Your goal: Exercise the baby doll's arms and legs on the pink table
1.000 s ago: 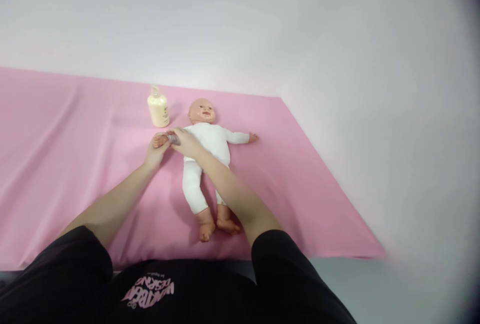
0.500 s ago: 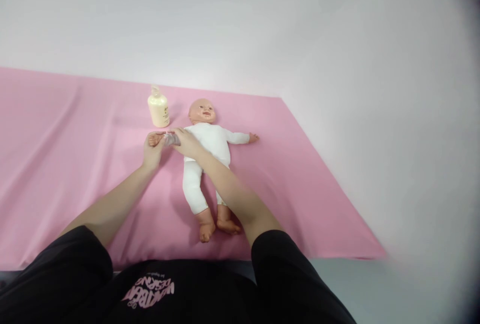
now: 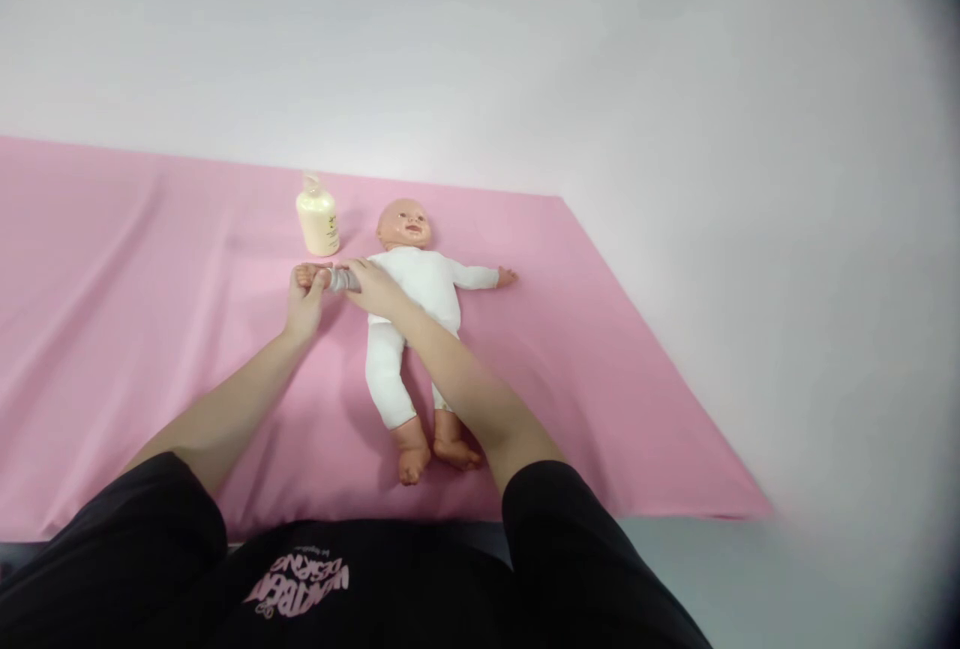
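A baby doll [image 3: 416, 304] in a white bodysuit lies on its back on the pink sheet [image 3: 135, 329], head toward the wall. My left hand [image 3: 304, 304] holds the doll's small hand at the end of its outstretched arm. My right hand [image 3: 375, 287] grips the same arm's sleeve near the shoulder, my forearm crossing over the doll's body. The doll's other arm points out to the right, and its bare feet lie nearest me.
A cream lotion bottle [image 3: 317, 219] with a pump stands upright just behind the doll's held arm. The pink sheet ends at the white wall behind and at a grey surface [image 3: 750, 569] on the right and front.
My left hand has slid the doll's hand a little further to the left, stretching the arm out. My right hand has stayed on the sleeve.
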